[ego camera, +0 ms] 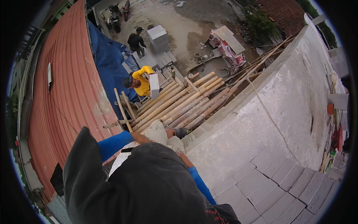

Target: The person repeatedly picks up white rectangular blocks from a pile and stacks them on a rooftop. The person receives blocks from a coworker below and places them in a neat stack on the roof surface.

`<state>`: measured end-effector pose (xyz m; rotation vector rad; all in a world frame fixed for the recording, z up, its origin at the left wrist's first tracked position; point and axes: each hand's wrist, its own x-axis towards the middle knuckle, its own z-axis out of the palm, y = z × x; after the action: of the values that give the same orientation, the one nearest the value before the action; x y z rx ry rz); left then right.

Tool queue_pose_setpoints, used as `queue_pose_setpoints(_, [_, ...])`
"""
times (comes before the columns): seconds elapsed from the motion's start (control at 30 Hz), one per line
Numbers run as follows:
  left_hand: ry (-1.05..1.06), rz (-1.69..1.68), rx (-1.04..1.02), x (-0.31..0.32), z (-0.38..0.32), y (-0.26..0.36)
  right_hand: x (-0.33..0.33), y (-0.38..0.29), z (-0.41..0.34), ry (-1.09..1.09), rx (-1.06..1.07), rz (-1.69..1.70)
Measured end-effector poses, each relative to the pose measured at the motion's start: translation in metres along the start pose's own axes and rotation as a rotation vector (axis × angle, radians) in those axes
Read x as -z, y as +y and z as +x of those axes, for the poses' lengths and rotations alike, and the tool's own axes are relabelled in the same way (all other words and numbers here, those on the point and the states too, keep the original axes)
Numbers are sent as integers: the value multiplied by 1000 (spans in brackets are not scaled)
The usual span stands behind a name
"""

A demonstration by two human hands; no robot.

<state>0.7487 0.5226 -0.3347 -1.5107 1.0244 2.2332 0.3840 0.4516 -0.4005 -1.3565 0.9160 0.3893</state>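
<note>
My left hand (141,138) rests by my thigh on the light work trousers (156,131), its fingers partly hidden by the dark shirt. My right hand (183,156) lies against the other trouser leg, mostly covered by my body, and its fingers are not clear. Below my feet is a scaffold platform of bamboo poles (179,106). A co-worker in a yellow shirt (143,85) stands lower down at its far side, holding a pale lightweight concrete block (154,86). Many similar blocks (265,193) are laid close together at the lower right.
A red corrugated metal roof (61,92) slopes along the left beside a blue tarpaulin (105,58). A rough plastered wall (268,117) borders the right, with a rope across it. Far below, another person (135,42) stands by stacked blocks (158,36); motorcycles (114,18) are parked beyond.
</note>
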Motion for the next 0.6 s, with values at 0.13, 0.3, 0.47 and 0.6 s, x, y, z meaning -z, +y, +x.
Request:
queue_pose_setpoints(0.13, [305, -355, -25, -51, -39, -40, 81, -17, 14, -370, -296, 73])
queue_pose_setpoints(0.3, [641, -586, 104, -67, -43, -110, 154, -17, 88, 443, -165, -52])
queue_pose_setpoints(0.47, [973, -230, 226, -65, 8, -199, 139, -29, 203, 628, -313, 256])
queue_pose_setpoints(0.6, [1190, -743, 127, -27, 97, -247, 115, -68, 332, 261, -96, -167])
